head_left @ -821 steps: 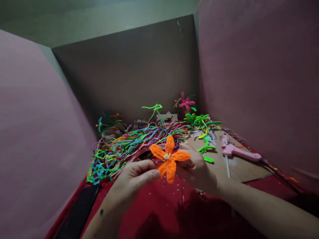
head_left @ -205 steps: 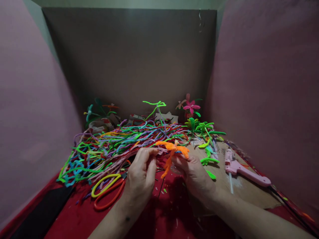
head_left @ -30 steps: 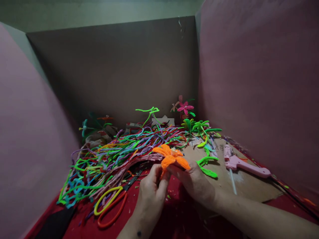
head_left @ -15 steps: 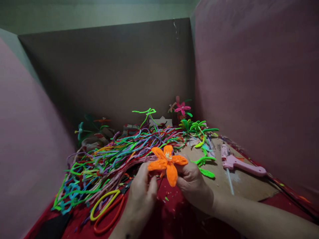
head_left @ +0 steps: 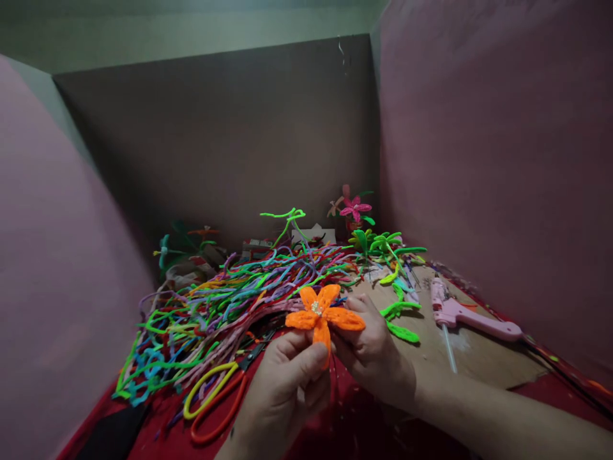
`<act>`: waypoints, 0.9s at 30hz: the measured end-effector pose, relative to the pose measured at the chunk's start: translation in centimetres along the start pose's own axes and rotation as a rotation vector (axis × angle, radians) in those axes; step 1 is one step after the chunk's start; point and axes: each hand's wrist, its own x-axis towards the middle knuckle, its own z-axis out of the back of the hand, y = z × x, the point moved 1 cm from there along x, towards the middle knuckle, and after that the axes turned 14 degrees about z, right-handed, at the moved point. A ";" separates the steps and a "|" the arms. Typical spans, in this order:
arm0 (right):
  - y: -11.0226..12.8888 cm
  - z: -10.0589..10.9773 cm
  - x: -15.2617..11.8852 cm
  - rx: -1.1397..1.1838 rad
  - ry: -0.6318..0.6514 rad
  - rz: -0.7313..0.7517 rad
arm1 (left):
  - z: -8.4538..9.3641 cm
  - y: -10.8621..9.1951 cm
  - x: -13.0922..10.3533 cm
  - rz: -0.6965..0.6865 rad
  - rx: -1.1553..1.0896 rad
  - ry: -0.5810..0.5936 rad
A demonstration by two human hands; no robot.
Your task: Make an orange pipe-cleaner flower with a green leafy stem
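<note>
An orange pipe-cleaner flower (head_left: 345, 319) with a pale beaded centre faces me, held up over the red cloth. My left hand (head_left: 292, 383) pinches its lowest petal, thumb in front. Behind the right-hand petals, my right hand (head_left: 373, 348) is closed at the back of the flower; its fingertips are partly hidden, and a thin dark stem hangs down between the hands. Scissors (head_left: 215, 390) with one yellow and one red handle loop lie left of my left hand. Green pipe-cleaner leaves (head_left: 402, 332) lie just beyond my right hand.
A big heap of coloured pipe cleaners (head_left: 230, 313) spreads across the left and middle. On cardboard (head_left: 498, 364) at right rests a pink glue gun (head_left: 479, 319) with its cord trailing right. A pink flower (head_left: 355, 208) and green leaf bunches (head_left: 383, 241) stand at the back, near the walls.
My left hand has moved in and now pinches the lower petal, where before it was beside the flower. The flower has turned, its petals now angled differently. The view has shifted slightly.
</note>
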 end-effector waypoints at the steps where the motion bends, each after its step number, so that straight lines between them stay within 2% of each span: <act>1: 0.1 0.0 0.0 0.010 0.005 -0.018 | 0.1 0.1 0.1 -0.031 0.036 -0.051; 5: 0.4 0.0 0.0 0.020 0.000 -0.055 | 0.4 0.3 0.4 -0.062 0.146 -0.182; 13: 0.8 0.4 0.3 0.058 -0.068 -0.025 | -0.5 0.9 0.1 -0.094 0.086 -0.321; 17: 0.6 0.4 0.2 0.086 -0.075 -0.023 | -0.8 0.8 -0.1 -0.088 0.150 -0.323; 20: 0.3 0.3 0.1 0.086 -0.045 -0.097 | -0.7 0.3 -0.3 -0.088 0.181 -0.291; 23: 0.2 0.3 0.2 0.082 -0.006 -0.149 | -0.3 -0.6 -0.5 -0.053 0.087 -0.234; 27: 0.4 0.5 0.3 0.084 0.003 -0.133 | 0.4 -1.8 -0.5 -0.022 -0.090 -0.184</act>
